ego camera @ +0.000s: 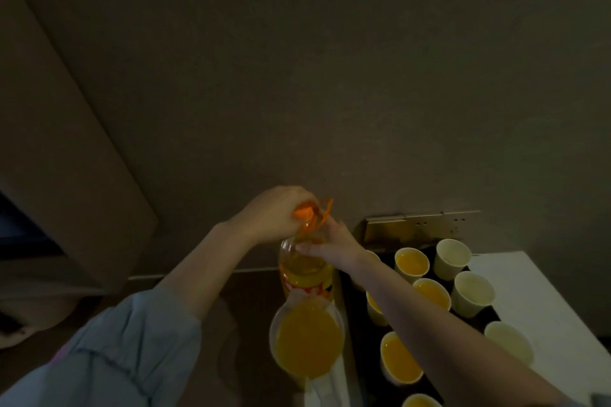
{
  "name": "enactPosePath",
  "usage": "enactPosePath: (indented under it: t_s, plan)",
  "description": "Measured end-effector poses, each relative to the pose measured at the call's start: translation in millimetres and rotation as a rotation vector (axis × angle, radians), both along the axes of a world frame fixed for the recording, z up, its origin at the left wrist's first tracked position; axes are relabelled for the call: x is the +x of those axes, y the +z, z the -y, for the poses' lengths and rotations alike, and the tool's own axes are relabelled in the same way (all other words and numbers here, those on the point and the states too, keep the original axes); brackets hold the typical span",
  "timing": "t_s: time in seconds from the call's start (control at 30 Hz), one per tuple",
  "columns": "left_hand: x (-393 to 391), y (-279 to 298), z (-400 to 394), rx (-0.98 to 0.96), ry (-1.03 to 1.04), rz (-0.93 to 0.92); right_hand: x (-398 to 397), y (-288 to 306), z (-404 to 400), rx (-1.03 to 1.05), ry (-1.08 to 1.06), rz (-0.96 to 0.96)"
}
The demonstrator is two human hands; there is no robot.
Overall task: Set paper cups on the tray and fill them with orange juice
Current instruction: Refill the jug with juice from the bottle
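Observation:
A large orange juice bottle (305, 271) stands left of a dark tray (348, 307). My left hand (277, 211) grips its orange cap (304, 213) at the top. My right hand (334, 243) holds the bottle's neck just below. A clear jug (307, 340) full of orange juice stands in front of the bottle. On the tray stand several paper cups: some hold juice, such as one at the back (411, 265) and one near the front (400, 357), while the right-hand ones, such as the one at the back right (452, 258), look empty.
The tray rests on a white tabletop (542, 301) at the right. A wall panel with sockets (423, 225) is behind the tray. Dark floor and a plain wall fill the left and the top of the view.

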State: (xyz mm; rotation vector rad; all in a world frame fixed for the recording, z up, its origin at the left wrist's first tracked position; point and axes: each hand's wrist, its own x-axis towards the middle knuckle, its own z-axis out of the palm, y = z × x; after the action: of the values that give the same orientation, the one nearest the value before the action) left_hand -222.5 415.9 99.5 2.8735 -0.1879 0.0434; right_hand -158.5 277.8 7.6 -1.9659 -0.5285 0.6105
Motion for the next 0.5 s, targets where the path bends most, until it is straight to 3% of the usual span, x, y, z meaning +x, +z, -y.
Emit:
enactPosePath:
  t_s: [0.17,0.4,0.5]
  plan:
    - [0,-12,5,0.015,0.225,0.165,-3,-1,-2,0.038,0.001,0.022]
    - [0,-3,5,0.213,-0.005,0.073,-3,-3,-3,-0.016,0.001,0.002]
    - [-8,-9,3,-0.011,0.074,0.122,-11,4,0,0.029,-0.005,-0.008]
